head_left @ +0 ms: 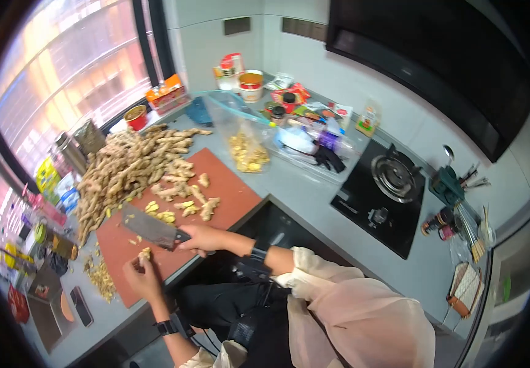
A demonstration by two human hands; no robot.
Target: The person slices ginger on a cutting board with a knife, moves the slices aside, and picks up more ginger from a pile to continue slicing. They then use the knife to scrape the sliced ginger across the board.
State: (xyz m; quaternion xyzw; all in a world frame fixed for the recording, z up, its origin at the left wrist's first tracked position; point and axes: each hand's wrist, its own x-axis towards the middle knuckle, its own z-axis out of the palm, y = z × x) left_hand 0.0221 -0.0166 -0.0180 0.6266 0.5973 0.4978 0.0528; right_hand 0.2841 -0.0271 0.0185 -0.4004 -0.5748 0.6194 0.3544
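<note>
My right hand (201,239) is closed round the black handle of a cleaver (149,227), whose broad blade points left over the reddish-brown cutting board (220,178). Near the board's front edge, my left hand (141,276) holds a small piece of ginger (146,253) between its fingers. Cut yellow ginger pieces (166,216) lie just beyond the blade, with a few whole roots (210,208) beside them. A big heap of ginger (123,165) covers the back left of the board and the counter. Small scraps (101,278) lie left of the board.
An open plastic bag with ginger pieces (247,153) stands behind the board. A tray (314,165) of packets, a gas stove (387,184) and utensils are to the right. At left are bottles, a sink (49,306) and a phone (82,306).
</note>
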